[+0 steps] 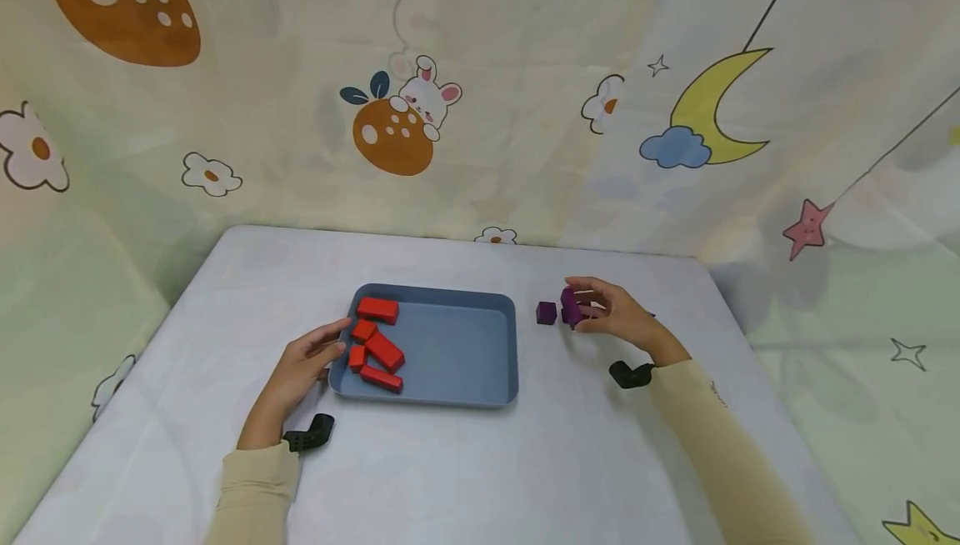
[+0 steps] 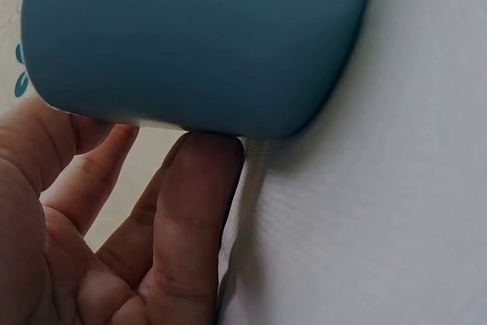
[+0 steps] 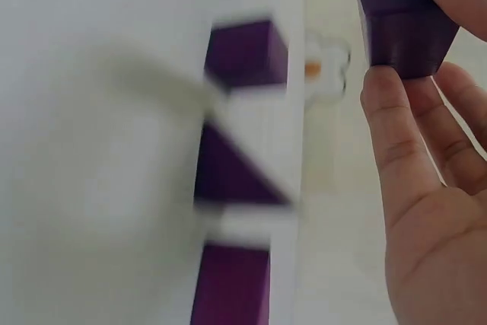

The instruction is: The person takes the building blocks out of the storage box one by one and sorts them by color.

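My left hand [image 1: 300, 366] is at the left side of the blue tray [image 1: 457, 349], its fingertips touching the tray's edge. The left wrist view shows the fingers [image 2: 190, 218] fairly straight against the tray's outer wall [image 2: 205, 51]. In the tray's left part lie several red blocks [image 1: 385, 352] of different sizes. To the right of the tray my right hand [image 1: 618, 316] pinches a purple block [image 3: 407, 24] between thumb and fingertips, raised above the table. A purple cube [image 1: 546, 312] stands on the table between the tray and that hand.
In the right wrist view a purple rectangular block [image 3: 247, 55], a purple triangular block [image 3: 232, 169] and another purple block [image 3: 232, 283] stand in a row on the white table. A printed cloth [image 1: 525, 153] hangs behind the table's back edge.
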Tool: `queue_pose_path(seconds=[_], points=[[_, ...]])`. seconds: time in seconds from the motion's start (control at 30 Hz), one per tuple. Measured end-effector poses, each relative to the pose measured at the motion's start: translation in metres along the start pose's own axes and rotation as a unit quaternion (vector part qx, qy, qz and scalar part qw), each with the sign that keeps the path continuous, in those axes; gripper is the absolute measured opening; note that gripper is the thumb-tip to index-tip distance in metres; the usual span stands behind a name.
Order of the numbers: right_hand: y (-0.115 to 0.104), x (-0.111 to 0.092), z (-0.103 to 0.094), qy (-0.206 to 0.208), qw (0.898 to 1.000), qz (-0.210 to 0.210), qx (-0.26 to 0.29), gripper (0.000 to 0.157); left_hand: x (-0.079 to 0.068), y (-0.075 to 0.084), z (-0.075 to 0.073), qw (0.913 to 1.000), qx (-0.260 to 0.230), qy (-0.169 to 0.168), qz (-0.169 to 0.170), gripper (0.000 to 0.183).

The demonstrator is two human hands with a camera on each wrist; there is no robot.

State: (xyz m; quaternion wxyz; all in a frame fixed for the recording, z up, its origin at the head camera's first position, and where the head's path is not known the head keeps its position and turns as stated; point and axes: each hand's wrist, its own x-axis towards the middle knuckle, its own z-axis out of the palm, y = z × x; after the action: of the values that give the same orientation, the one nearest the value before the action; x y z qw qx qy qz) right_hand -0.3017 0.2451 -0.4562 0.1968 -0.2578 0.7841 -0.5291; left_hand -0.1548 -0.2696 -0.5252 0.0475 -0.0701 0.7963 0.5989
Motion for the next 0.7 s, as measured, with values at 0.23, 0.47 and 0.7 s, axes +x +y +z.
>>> queue_pose_path(seconds=[0.23,0.47,0.7], points=[[0.017,-0.024,-0.042,0.044,0.998,0.017,-0.037,0.073,0.0,0.0,-0.001,1.0,-0.001,-0.001,0.002,0.055],[0.024,-0.047,-0.076,0.045,0.995,0.06,-0.068,0.071,-0.002,-0.001,-0.002,1.0,0.009,-0.001,-0.003,0.056],[0.031,-0.066,-0.101,0.056,0.988,0.098,-0.103,0.07,0.0,0.0,0.0,0.9999,0.008,-0.005,-0.01,0.056]])
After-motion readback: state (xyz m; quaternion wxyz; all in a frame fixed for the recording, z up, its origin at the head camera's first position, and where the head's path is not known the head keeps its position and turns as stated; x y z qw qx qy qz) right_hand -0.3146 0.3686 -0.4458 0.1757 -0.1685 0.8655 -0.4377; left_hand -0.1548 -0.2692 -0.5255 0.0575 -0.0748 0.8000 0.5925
